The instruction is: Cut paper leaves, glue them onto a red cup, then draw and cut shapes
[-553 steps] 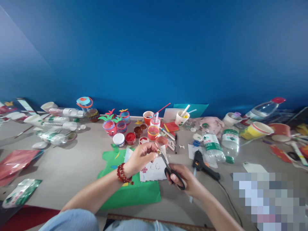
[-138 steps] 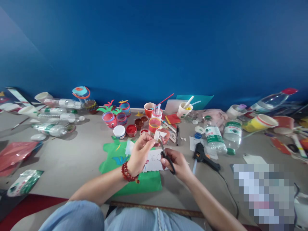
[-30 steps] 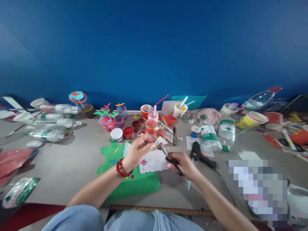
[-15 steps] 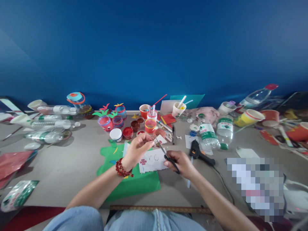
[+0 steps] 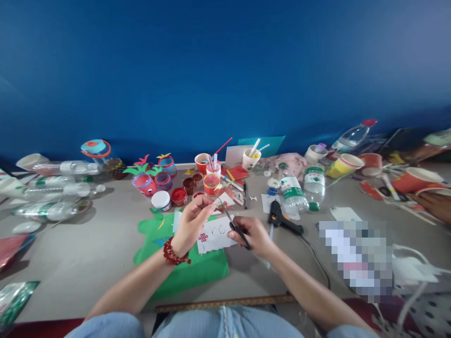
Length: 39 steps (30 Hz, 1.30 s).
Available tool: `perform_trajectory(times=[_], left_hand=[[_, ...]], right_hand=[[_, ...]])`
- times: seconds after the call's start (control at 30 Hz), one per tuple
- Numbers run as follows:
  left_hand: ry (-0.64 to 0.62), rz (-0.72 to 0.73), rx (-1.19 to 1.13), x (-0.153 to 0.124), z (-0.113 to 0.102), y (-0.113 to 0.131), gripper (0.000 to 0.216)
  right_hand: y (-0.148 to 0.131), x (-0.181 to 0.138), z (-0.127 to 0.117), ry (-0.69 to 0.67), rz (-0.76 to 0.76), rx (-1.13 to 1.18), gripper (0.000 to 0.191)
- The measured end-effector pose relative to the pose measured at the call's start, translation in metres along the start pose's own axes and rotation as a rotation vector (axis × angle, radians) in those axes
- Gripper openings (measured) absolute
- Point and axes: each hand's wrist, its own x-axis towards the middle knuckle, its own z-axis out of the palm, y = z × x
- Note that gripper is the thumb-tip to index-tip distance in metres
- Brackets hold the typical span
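My left hand point(image 5: 193, 220), with red beads at the wrist, pinches a small piece of white paper point(image 5: 225, 201). In my right hand point(image 5: 252, 234) are black-handled scissors point(image 5: 240, 233), their blades pointing up and left to the paper by my left fingertips. Whether the blades are cutting into it I cannot tell. Beneath the hands lies a white sheet point(image 5: 213, 235) with a red knot pattern and drawn round outlines. It rests on green paper point(image 5: 197, 277).
A black glue gun point(image 5: 282, 218) with a cord lies to the right. Paint jars point(image 5: 161, 201) and decorated cups point(image 5: 143, 185) stand ahead. Plastic bottles lie left point(image 5: 49, 210) and right point(image 5: 293, 191). Another person's hand point(image 5: 431, 205) shows at the far right edge.
The view has turned slightly right, so things on the table sit further left. Another person's hand has come into view at the right. My hands keep their grip on paper and scissors.
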Motion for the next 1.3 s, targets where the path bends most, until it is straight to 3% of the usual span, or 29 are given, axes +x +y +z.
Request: perform_trajectory(times=[0.33, 0.57, 1.3], left_hand=[[0.028, 0.051, 0.030, -0.001, 0.000, 0.003, 0.020], [0.015, 0.121, 0.115, 0.000, -0.003, 0.007, 0.022], [-0.057, 0.058, 0.195, -0.002, -0.009, 0.006, 0.018]], right_hand=[[-0.004, 0.002, 0.008, 0.010, 0.042, 0.063, 0.059], [-0.005, 0.002, 0.010, -0.063, 0.075, 0.130, 0.060], [-0.008, 0.001, 0.003, -0.135, 0.073, 0.184, 0.063]])
